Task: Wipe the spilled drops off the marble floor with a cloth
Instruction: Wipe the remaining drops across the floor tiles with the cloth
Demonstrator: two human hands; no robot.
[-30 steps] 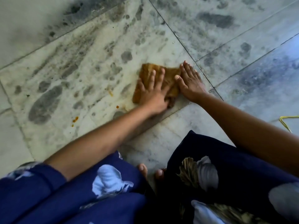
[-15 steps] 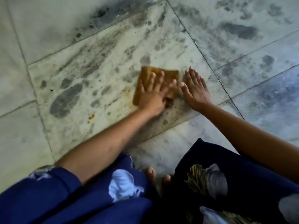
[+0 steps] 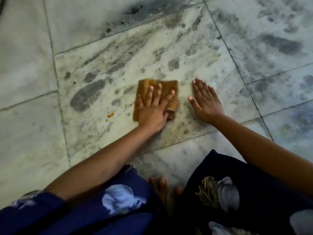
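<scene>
Head view: the left hand (image 3: 152, 109) presses the cloth (image 3: 169, 86) under flat, spread fingers, gripping nothing. The right hand (image 3: 205, 100) lies flat and open on the floor (image 3: 33, 68) at the cloth's 3 o'clock. Orange drops (image 3: 109, 115) lie at its 8 o'clock: sweep there with even pressure and the cloth flat.

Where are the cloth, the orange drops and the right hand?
cloth (image 3: 166, 84), head view, bare upper right corner.
orange drops (image 3: 111, 114), head view, largest splash.
right hand (image 3: 205, 103), head view, back of hand.
</scene>
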